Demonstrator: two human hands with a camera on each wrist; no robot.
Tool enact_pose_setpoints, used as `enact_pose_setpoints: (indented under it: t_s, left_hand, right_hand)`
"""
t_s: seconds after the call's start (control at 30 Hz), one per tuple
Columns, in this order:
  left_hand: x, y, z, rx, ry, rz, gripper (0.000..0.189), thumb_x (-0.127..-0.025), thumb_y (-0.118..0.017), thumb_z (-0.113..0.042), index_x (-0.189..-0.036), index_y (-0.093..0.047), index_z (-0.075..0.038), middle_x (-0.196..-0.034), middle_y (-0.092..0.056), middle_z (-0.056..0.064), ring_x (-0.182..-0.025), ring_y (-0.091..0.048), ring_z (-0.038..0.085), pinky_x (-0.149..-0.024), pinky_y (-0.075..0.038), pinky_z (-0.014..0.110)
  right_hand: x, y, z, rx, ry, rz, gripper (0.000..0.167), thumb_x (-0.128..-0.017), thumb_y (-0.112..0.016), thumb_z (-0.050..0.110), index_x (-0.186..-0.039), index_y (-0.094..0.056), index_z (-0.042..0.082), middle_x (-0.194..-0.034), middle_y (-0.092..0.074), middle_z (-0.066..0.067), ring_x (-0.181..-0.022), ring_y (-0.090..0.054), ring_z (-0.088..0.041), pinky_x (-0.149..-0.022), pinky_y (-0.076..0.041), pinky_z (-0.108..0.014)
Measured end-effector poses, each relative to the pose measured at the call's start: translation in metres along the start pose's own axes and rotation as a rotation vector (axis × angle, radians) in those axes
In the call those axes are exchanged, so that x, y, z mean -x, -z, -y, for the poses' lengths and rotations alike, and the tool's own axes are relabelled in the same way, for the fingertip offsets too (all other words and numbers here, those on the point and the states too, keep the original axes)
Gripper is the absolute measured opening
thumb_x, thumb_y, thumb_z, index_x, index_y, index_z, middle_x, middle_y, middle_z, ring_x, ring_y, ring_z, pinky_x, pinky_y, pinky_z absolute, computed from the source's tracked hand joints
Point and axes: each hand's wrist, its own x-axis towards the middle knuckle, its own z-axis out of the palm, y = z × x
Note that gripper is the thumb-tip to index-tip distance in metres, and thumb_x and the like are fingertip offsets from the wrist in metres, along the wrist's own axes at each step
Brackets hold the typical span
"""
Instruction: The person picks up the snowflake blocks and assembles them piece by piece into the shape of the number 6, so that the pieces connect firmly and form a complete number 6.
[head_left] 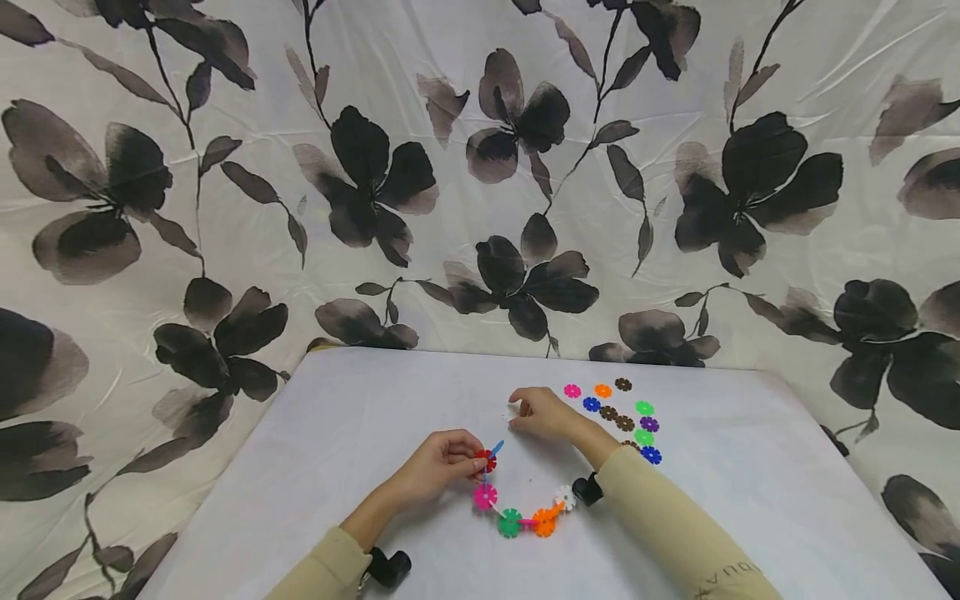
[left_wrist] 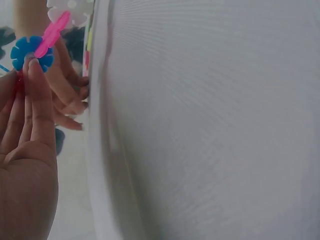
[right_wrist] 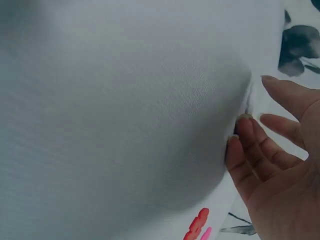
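Observation:
My left hand [head_left: 442, 458] pinches a red interlocking disc [head_left: 490, 461] between thumb and fingers. A blue disc [head_left: 497, 449] is slotted into it. From the red disc a curved chain runs along the table, with a pink disc [head_left: 485, 497], a green disc [head_left: 510, 523], an orange disc [head_left: 543, 522] and a white disc [head_left: 566, 498]. In the left wrist view a blue disc [left_wrist: 32, 52] shows at the fingertips. My right hand [head_left: 543, 412] is low over the table beyond the chain, thumb and fingers apart, nothing visible between them in the right wrist view [right_wrist: 280, 160].
Several loose discs lie right of the right hand, among them a pink disc [head_left: 572, 391], an orange disc [head_left: 603, 390], a purple disc [head_left: 649, 424] and a blue disc [head_left: 651, 455]. The white table [head_left: 360, 400] meets a flower-patterned cloth [head_left: 517, 283] at its back edge.

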Motion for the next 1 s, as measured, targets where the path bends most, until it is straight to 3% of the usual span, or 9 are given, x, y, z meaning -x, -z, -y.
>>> enact_pose_setpoints:
  t_s: [0.17, 0.4, 0.5, 0.7, 1.0]
  left_hand:
    - [0.000, 0.000, 0.000, 0.000, -0.017, 0.002, 0.014, -0.098, -0.067, -0.004, -0.110, -0.065, 0.003, -0.100, -0.073, 0.012, -0.085, -0.072, 0.020, -0.085, -0.060, 0.045]
    - [-0.001, 0.000, 0.000, -0.014, -0.009, -0.009, 0.015, -0.098, -0.069, -0.006, -0.110, -0.066, 0.002, -0.102, -0.074, 0.013, -0.086, -0.073, 0.022, -0.084, -0.061, 0.038]
    - [-0.001, 0.000, 0.000, -0.019, -0.006, -0.009, 0.015, -0.098, -0.069, -0.006, -0.111, -0.066, 0.001, -0.102, -0.073, 0.013, -0.086, -0.073, 0.022, -0.083, -0.061, 0.036]
    - [-0.001, 0.001, -0.001, -0.037, -0.009, -0.001, 0.013, -0.099, -0.067, -0.004, -0.111, -0.067, 0.000, -0.102, -0.072, 0.011, -0.087, -0.072, 0.021, -0.084, -0.061, 0.038]
    - [0.000, 0.000, -0.003, -0.044, 0.005, 0.001, 0.013, -0.099, -0.067, -0.005, -0.111, -0.067, -0.001, -0.103, -0.073, 0.011, -0.087, -0.072, 0.022, -0.083, -0.061, 0.033]
  right_hand:
    - [-0.006, 0.000, 0.001, 0.024, -0.053, 0.007, 0.030, -0.091, -0.077, 0.010, -0.117, -0.067, 0.000, -0.080, -0.062, -0.003, -0.072, -0.053, -0.015, -0.068, -0.047, -0.029]
    - [-0.007, 0.000, 0.000, 0.007, -0.116, 0.004, 0.023, -0.088, -0.081, 0.012, -0.102, -0.065, 0.003, -0.086, -0.060, -0.003, -0.080, -0.053, -0.016, -0.075, -0.048, -0.030]
    - [-0.005, 0.001, 0.002, -0.010, -0.130, 0.009, 0.020, -0.088, -0.082, 0.014, -0.095, -0.065, 0.005, -0.082, -0.059, -0.002, -0.077, -0.052, -0.016, -0.071, -0.047, -0.029]
    - [0.006, 0.007, 0.005, -0.024, -0.072, 0.018, 0.016, -0.090, -0.079, 0.014, -0.082, -0.066, 0.008, -0.068, -0.056, 0.002, -0.065, -0.049, -0.012, -0.060, -0.042, -0.024]
    - [0.028, 0.026, 0.012, -0.160, 0.018, 0.012, 0.013, -0.091, -0.078, 0.014, -0.084, -0.071, 0.007, -0.068, -0.067, -0.003, -0.060, -0.059, -0.012, -0.056, -0.048, -0.026]
